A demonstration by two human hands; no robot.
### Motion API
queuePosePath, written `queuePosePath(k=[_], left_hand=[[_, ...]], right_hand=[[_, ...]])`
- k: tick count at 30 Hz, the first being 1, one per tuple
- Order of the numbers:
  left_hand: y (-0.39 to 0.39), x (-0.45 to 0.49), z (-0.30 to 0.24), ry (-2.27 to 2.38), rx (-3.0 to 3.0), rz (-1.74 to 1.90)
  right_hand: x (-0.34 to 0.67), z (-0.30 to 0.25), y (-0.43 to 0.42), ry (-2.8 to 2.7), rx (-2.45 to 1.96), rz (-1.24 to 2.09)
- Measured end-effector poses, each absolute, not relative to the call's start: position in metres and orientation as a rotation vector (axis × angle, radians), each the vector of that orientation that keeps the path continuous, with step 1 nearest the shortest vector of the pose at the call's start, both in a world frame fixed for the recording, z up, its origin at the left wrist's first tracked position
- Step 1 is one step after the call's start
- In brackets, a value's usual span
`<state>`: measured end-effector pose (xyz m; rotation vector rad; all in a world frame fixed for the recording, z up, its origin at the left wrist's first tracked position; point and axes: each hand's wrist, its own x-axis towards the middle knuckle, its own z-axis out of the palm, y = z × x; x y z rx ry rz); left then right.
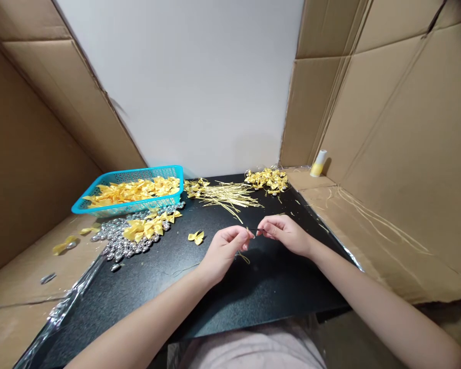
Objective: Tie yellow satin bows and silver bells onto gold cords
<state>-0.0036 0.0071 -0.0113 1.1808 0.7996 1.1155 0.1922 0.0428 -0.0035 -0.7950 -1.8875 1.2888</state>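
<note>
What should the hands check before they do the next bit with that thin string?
1. Both ends pinched: ok. The left hand and right hand each hold the thin string in their fingertips.
2. String free of knots: cannot tell, it is too thin to see.
3. A bow close by: ok. One loose yellow bow lies on the black mat near the left hand.
4. Silver bells close by: ok, heaped at the mat's left edge.
5. Spare gold strings: ok, piled at the back of the mat.
</note>
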Motion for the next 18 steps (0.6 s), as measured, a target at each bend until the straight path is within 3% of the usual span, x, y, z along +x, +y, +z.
queuePosePath(k=[18], left_hand=[[0.0077, -0.0016, -0.0125, 0.859, 1.184, 1.113]], right_hand=[[0.189, -0.0003, 0.0418, -1.937, -0.832, 1.136]])
